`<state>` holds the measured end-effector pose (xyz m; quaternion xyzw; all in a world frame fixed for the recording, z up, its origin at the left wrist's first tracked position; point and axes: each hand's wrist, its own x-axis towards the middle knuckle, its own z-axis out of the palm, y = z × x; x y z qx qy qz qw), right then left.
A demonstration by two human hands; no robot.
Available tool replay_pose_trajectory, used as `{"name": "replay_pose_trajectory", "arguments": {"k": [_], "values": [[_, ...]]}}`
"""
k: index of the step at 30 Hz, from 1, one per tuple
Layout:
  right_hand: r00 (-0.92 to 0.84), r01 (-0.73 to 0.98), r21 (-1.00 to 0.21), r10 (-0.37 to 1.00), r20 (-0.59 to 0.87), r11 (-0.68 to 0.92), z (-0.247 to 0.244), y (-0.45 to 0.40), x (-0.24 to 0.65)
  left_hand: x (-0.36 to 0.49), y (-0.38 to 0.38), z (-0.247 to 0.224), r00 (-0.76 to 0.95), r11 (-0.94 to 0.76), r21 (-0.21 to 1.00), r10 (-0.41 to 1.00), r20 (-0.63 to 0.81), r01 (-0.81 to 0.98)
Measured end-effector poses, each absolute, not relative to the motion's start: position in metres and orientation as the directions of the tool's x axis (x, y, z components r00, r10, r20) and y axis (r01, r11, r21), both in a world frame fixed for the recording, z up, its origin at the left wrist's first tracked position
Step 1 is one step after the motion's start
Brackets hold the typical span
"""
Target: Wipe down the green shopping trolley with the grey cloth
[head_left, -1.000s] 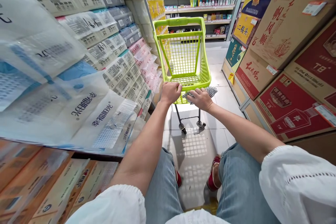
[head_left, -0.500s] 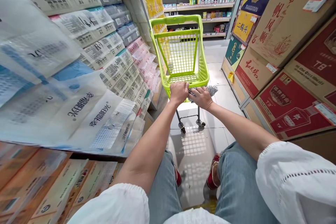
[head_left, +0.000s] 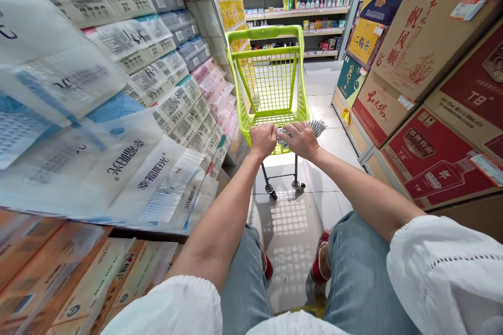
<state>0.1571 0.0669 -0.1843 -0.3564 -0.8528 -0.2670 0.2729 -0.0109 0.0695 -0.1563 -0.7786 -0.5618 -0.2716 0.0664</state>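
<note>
A lime-green plastic shopping cart (head_left: 264,54) with grid walls stands straight in front of me on dark legs and casters. My left hand (head_left: 263,139) is closed at its near edge, left of the middle. Just to the right, my right hand (head_left: 301,138) curls over a striped cloth (head_left: 317,126) lying against that same edge. Part of the cloth sticks out past the right side of this hand, and a bunched bit shows between both hands. Fingertips of both hands are hidden beneath. The visible basket floor shows only its grid.
Stacked packs of paper goods (head_left: 129,162) line the left, above orange packs (head_left: 90,277). On the right, liquor cartons (head_left: 436,149) rest on a low platform. Shelves (head_left: 302,10) with small bottles and boxes cross the far end. Tiled floor (head_left: 320,107) runs between.
My left hand has shifted slightly left along the cart's near edge. The right hand has moved a little over the cloth, and more bunched cloth shows between the hands. The cart sits slightly lower in view.
</note>
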Motion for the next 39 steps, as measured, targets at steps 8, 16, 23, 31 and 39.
{"name": "replay_pose_trajectory", "arguments": {"k": [8, 16, 23, 31, 39], "values": [[-0.675, 0.696, 0.297, 0.453, 0.582, 0.654, -0.224, 0.066, 0.159, -0.018, 0.066, -0.153, 0.224, -0.363, 0.222, 0.850, 0.477, 0.905], [-0.737, 0.649, 0.316, 0.468, 0.487, 0.693, -0.238, 0.063, 0.159, -0.022, 0.069, -0.154, 0.232, -0.372, 0.208, 0.840, 0.491, 0.905], [-0.604, 0.756, 0.296, 0.448, 0.658, 0.584, -0.188, 0.066, 0.160, -0.024, 0.070, -0.153, 0.242, -0.378, 0.200, 0.837, 0.491, 0.904], [-0.695, 0.682, 0.305, 0.458, 0.554, 0.665, -0.226, 0.059, 0.158, -0.031, 0.072, -0.152, 0.263, -0.396, 0.198, 0.836, 0.481, 0.896], [-0.734, 0.648, 0.373, 0.413, 0.540, 0.664, -0.218, 0.052, 0.152, -0.029, 0.070, -0.148, 0.224, -0.348, 0.157, 0.827, 0.516, 0.924]]}}
